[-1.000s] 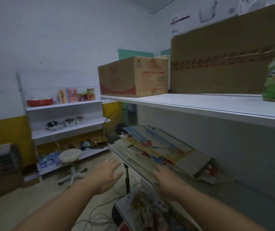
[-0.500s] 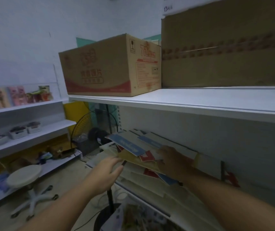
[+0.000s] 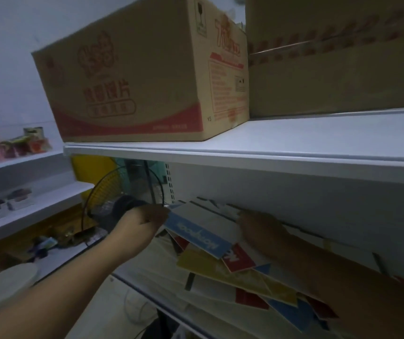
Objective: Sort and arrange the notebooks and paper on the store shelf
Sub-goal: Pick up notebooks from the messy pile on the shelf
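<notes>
You're at the gathering step: left hand pinches the top notebook; right hand touches it, grip unclear. Next, square the pile on the shelf.

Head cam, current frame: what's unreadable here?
All head view:
- Right hand: in deep shadow under the upper shelf; its grip on the blue-banded notebook is unclear.
- Left hand: fingertips hidden at that notebook's corner.
- Notebook pile: count hidden by overlap.
- Large box: cut off by the top and right edges.
- Far shelf goods: blurred.
</notes>
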`<state>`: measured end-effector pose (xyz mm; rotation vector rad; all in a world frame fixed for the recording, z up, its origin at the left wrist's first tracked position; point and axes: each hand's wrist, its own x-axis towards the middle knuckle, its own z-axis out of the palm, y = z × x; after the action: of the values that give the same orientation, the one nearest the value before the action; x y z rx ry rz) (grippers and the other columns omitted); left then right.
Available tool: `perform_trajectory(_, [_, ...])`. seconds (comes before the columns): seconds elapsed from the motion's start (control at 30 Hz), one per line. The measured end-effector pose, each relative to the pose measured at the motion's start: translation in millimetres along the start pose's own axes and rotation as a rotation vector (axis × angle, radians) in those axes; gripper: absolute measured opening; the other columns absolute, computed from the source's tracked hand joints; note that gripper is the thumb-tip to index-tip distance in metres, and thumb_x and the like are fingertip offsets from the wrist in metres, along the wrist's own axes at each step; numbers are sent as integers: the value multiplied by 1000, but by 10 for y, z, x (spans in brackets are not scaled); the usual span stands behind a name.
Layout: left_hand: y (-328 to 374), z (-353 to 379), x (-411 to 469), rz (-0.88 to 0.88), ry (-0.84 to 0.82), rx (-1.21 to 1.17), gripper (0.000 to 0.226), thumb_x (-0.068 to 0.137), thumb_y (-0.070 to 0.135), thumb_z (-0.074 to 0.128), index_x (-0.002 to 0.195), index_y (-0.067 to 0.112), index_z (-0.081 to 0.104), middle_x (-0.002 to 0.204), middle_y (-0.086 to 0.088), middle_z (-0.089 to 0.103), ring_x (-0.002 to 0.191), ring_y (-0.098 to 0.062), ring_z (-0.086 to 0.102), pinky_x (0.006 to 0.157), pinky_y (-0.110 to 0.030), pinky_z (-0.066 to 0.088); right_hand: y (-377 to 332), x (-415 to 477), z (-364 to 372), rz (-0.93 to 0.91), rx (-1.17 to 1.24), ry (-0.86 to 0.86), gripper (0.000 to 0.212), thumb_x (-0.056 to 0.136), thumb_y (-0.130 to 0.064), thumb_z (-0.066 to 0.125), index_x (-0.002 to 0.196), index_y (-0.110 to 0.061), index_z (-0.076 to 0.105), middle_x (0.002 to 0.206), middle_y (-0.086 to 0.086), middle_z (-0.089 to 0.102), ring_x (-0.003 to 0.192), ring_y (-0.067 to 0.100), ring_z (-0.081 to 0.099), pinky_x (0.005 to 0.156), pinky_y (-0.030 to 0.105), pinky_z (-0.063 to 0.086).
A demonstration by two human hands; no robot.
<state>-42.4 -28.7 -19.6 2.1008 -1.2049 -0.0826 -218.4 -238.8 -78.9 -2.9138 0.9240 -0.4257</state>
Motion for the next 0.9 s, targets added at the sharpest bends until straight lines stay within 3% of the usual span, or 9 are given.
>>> perform_trajectory(0.07, [15, 43, 224, -111, -30, -357, 25, 98, 8, 44, 112, -3, 62, 91, -14, 68, 69, -19, 67, 58, -24, 54, 59, 27, -70, 36, 20, 73, 32, 101, -24, 31, 118, -8, 53, 116, 13, 60, 102, 25, 59, 80, 29, 43])
perform_trajectory(0.13, [16, 22, 344, -221, -134, -651, 30, 100, 15, 42, 111, -6, 60, 80, -13, 67, 50, -16, 66, 44, -21, 52, 52, 21, -148, -41, 25, 280, 31, 98, -20, 35, 113, -5, 57, 100, 14, 66, 87, 26, 65, 69, 24, 43])
perform_trajectory(0.23, [-46, -29, 607, -414, -422, -921, 57, 99, 46, 32, 116, -2, 59, 98, -20, 71, 74, -26, 73, 55, -29, 57, -238, -80, -322, -272, 70, 620, 31, 87, -23, 49, 108, -7, 65, 74, 10, 70, 59, 21, 67, 50, 19, 49])
perform_trajectory(0.33, [-291, -120, 710, -474, -634, -1165, 65, 88, 57, 45, 113, -1, 63, 110, -24, 66, 97, -37, 65, 82, -41, 55, -710, -100, -381, -610, 13, 702, 36, 83, -19, 58, 117, -12, 63, 108, 11, 70, 97, 19, 66, 88, 26, 50])
perform_trajectory(0.43, [-557, -241, 759, -437, -674, -1273, 39, 66, 32, 74, 87, 0, 70, 91, -17, 60, 79, -31, 61, 81, -39, 46, -1110, -67, -342, -744, -133, 615, 37, 85, -21, 69, 120, -14, 60, 130, 10, 59, 121, 25, 53, 101, 37, 40])
perform_trajectory(0.57, [-969, -377, 756, -347, -806, -1261, 68, 40, 5, 90, 103, -4, 68, 100, -26, 65, 84, -39, 66, 72, -45, 57, -1207, -9, -69, -465, -216, 463, 38, 96, -30, 48, 134, -28, 44, 149, 7, 36, 136, 26, 33, 109, 51, 32])
perform_trajectory(0.7, [-1218, -381, 641, -402, -637, -1327, 45, 73, -4, 60, 118, 1, 59, 101, -24, 68, 91, -38, 66, 82, -48, 52, -1320, -8, 102, -294, -95, 333, 45, 102, -39, 13, 136, -28, 40, 147, 12, 36, 134, 30, 37, 103, 54, 35])
perform_trajectory(0.83, [-1359, -377, 530, -384, -555, -1329, 42, 76, 0, 57, 119, 0, 58, 100, -23, 70, 94, -40, 64, 78, -47, 50, -1459, 32, 172, -211, -66, 311, 47, 97, -19, 23, 140, -30, 38, 151, 6, 30, 137, 30, 34, 107, 50, 35])
perform_trajectory(0.9, [-1450, -430, 511, -374, -487, -1306, 25, 85, 2, 51, 108, -1, 61, 84, -20, 72, 86, -39, 64, 71, -44, 49, -1475, 43, 102, 92, 54, 215, 51, 96, -22, 33, 146, -31, 30, 157, -3, 14, 145, 20, 15, 118, 38, 20])
